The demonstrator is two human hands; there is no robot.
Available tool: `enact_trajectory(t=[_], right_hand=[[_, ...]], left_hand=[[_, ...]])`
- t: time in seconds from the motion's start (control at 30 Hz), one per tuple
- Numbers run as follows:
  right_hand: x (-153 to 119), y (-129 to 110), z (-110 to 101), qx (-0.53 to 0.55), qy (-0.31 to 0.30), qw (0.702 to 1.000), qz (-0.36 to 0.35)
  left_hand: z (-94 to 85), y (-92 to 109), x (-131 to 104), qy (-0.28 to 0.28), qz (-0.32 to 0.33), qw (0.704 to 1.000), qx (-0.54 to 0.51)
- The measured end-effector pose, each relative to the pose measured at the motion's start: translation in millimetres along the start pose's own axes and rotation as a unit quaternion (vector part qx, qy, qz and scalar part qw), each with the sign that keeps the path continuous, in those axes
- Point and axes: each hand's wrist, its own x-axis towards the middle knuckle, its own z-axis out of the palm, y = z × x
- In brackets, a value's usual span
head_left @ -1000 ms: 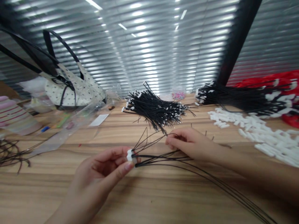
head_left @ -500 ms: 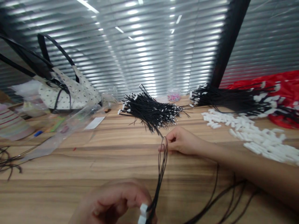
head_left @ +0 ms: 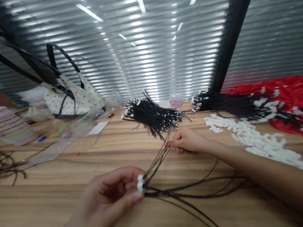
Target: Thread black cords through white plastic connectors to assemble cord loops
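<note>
My left hand (head_left: 113, 192), low in the middle, pinches a white plastic connector (head_left: 140, 183) between thumb and fingers. Thin black wires (head_left: 157, 162) run from that connector up to my right hand (head_left: 186, 139). Its fingertips are closed on the far ends of those wires, just in front of a heap of black cables (head_left: 153, 113). More dark wires (head_left: 187, 192) trail from the connector to the right, passing below my right forearm. The heap's cables have white connectors at the left and shiny tips at the right.
Loose white plastic pieces (head_left: 255, 138) lie at the right, beside a second bundle of black cables (head_left: 232, 102) and red plastic (head_left: 288, 91). At the left are a dotted bag (head_left: 78, 97), a striped container (head_left: 15, 127) and loose dark wires (head_left: 9, 164). Metal blinds (head_left: 146, 47) stand behind.
My left hand has risen and turned, bringing the white connector up and slightly left. The looped wires are now spread and stretched toward my right hand, which has shifted slightly right.
</note>
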Motion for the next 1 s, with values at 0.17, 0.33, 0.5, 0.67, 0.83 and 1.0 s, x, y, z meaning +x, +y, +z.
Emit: enact_trajectory(t=[0.17,0.33,0.5,0.67,0.83,1.0], right_hand=[[-7,-5,-25,-0.131,0.011,0.991,-0.018],[-27,-30,9,-0.121,0.07,0.972,-0.19],[-39,-38,42,-0.09,0.02,0.946,-0.311],[-40,-33,41,-0.122,0.01,0.93,-0.345],[-42,-38,39,-0.195,0.014,0.916,-0.351],[-45,-49,20,-0.203,-0.002,0.938,-0.283]], left_hand=[[-3.2,-2,12,0.126,0.023,0.992,0.012],[1.1,-2,9,0.104,0.031,0.993,0.037],[-0.1,-2,8,0.059,0.037,0.996,0.056],[-3.4,-7,7,0.038,0.051,0.995,0.081],[-3.7,-8,6,0.027,0.048,0.996,0.073],[-4.4,-8,9,0.032,0.032,0.998,0.049]])
